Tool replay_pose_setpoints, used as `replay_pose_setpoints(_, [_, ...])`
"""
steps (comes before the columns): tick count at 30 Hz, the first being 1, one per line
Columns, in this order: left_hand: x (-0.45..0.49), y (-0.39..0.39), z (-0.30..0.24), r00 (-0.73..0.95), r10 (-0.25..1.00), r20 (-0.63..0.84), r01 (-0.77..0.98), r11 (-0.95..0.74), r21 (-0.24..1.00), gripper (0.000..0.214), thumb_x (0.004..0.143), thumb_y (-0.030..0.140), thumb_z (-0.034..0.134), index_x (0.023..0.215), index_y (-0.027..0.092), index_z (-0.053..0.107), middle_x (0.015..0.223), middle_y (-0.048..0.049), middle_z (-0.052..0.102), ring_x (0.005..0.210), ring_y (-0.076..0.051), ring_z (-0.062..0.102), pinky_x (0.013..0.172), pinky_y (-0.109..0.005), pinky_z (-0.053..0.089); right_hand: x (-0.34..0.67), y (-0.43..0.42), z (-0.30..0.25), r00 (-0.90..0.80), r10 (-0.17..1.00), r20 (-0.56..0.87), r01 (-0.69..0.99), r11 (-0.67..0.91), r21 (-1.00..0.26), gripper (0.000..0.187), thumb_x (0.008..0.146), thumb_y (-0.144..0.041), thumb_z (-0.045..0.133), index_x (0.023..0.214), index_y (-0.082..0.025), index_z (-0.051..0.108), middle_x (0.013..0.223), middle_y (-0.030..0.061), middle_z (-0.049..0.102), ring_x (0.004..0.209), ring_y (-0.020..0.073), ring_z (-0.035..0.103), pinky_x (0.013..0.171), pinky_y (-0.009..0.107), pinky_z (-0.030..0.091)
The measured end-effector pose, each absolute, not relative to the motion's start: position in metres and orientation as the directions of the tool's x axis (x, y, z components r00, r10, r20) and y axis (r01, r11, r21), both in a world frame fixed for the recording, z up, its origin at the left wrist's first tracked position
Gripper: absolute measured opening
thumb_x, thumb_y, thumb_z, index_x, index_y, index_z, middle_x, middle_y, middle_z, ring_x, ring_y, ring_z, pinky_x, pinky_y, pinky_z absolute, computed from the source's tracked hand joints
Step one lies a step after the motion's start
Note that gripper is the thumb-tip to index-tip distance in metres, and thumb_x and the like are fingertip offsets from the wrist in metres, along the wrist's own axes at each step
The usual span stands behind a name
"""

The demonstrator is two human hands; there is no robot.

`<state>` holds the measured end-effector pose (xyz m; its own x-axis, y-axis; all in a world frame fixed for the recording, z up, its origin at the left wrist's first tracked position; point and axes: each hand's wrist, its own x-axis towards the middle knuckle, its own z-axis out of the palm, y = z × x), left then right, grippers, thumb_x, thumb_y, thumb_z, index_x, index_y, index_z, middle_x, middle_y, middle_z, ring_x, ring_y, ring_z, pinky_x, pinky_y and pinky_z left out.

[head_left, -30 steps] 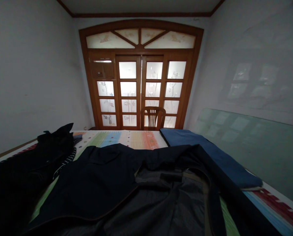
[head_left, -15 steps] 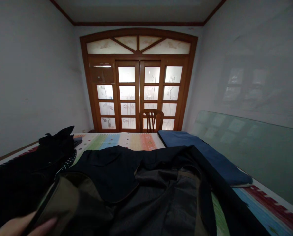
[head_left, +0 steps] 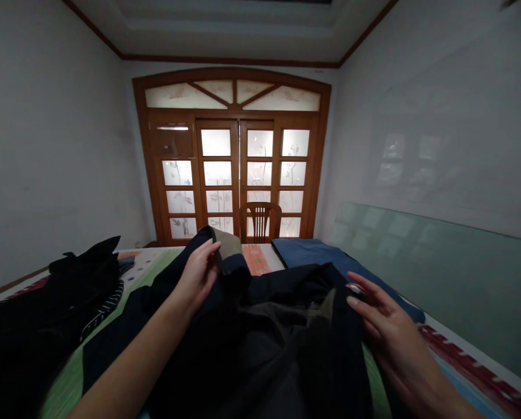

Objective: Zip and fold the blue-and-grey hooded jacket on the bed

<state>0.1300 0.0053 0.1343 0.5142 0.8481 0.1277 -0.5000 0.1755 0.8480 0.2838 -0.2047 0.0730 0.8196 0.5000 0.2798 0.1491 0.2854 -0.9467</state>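
A dark navy jacket with black lining and olive trim lies spread out, its inside facing up. My left hand pinches a lifted edge of it, where a strip of olive facing shows. At the jacket's right edge, my right hand has thumb and fingers closed round the dark cloth. Something small and shiny shows between those fingers; I cannot make out what it is.
Black clothing is heaped at the left, with a striped edge beside it. Folded blue cloth lies at the back right on the colourful patterned cover. Beyond stands a wooden chair before glazed doors.
My left hand has moved from the lower left up to the jacket's far edge, lifting and folding part of it. My right hand has come into view on the jacket's right side.
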Motion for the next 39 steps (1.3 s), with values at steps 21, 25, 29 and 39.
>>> replay_pose_setpoints(21, [0.170, 0.012, -0.006, 0.916, 0.171, 0.362, -0.004, -0.900, 0.437, 0.041, 0.070, 0.005, 0.038, 0.106, 0.017, 0.052, 0.101, -0.0093, 0.060, 0.092, -0.021, 0.054, 0.081, -0.037, 0.044, 0.291, -0.115, 0.013, 0.602, 0.575, 0.553, 0.577, 0.165, -0.800, 0.019, 0.071, -0.022, 0.050, 0.089, -0.021, 0.056, 0.081, 0.0017, 0.061, 0.076, 0.0159, 0.058, 0.068, 0.028, 0.048])
replay_pose_setpoints(25, [0.165, 0.020, 0.003, 0.872, 0.240, 0.426, 0.016, -0.885, 0.465, 0.035, 0.067, 0.003, 0.035, 0.090, 0.017, 0.057, 0.091, -0.0068, 0.062, 0.086, -0.018, 0.056, 0.076, -0.030, 0.044, 0.293, -0.122, 0.020, 0.560, 0.608, 0.562, 0.622, 0.140, -0.771, 0.021, 0.072, -0.020, 0.050, 0.092, -0.022, 0.055, 0.081, 0.0012, 0.061, 0.075, 0.0149, 0.058, 0.068, 0.027, 0.048])
replay_pose_setpoints(29, [0.158, 0.023, 0.016, 0.835, 0.316, 0.451, 0.089, -0.886, 0.456, 0.031, 0.067, 0.003, 0.031, 0.080, 0.018, 0.056, 0.082, -0.0057, 0.061, 0.077, -0.017, 0.056, 0.068, -0.028, 0.044, 0.290, -0.128, 0.024, 0.518, 0.636, 0.572, 0.663, 0.123, -0.738, 0.024, 0.073, -0.017, 0.048, 0.095, -0.023, 0.053, 0.080, 0.0002, 0.060, 0.074, 0.0139, 0.058, 0.066, 0.025, 0.048])
replay_pose_setpoints(39, [0.161, -0.005, 0.017, 0.848, 0.277, 0.452, 0.100, -0.921, 0.377, 0.032, 0.066, 0.007, 0.039, 0.093, 0.016, 0.052, 0.091, -0.0070, 0.056, 0.083, -0.019, 0.051, 0.074, -0.033, 0.043, 0.281, -0.128, 0.022, 0.340, 0.614, 0.712, 0.821, 0.176, -0.543, 0.024, 0.075, -0.011, 0.047, 0.093, -0.024, 0.056, 0.081, 0.0005, 0.060, 0.077, 0.0142, 0.057, 0.067, 0.025, 0.048])
